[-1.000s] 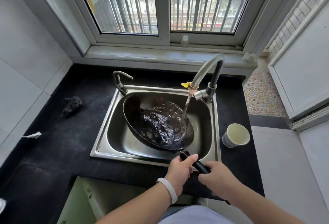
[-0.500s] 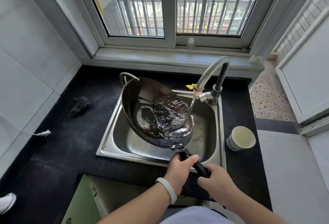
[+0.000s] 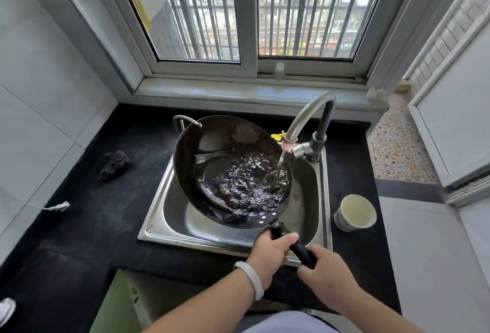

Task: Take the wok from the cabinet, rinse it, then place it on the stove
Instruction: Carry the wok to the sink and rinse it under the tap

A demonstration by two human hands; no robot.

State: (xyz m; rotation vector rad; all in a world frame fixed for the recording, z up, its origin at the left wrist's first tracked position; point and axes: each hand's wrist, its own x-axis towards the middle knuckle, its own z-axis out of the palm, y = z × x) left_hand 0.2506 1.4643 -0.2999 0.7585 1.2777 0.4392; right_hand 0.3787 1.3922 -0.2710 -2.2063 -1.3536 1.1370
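Observation:
A black wok (image 3: 212,152) is held tilted above the steel sink (image 3: 156,216), its far rim raised toward the window. Water from the curved faucet (image 3: 307,115) streams into its right side and pools, churning, in the lower part of the bowl. My left hand (image 3: 270,253) grips the black handle (image 3: 299,248) close to the wok. My right hand (image 3: 328,271) grips the handle's end, just behind the left. The stove is out of view.
A stack of pale cups (image 3: 355,213) stands on the black counter (image 3: 87,226) right of the sink. A dark scrubber (image 3: 115,163) and a white cable end (image 3: 59,206) lie on the left. A small second tap (image 3: 183,120) rises behind the wok. An open cabinet (image 3: 127,303) is below.
The wok lay low in the sink, then was lifted and tipped with its far rim up. It now sits a little flatter and the water has gathered toward the handle side.

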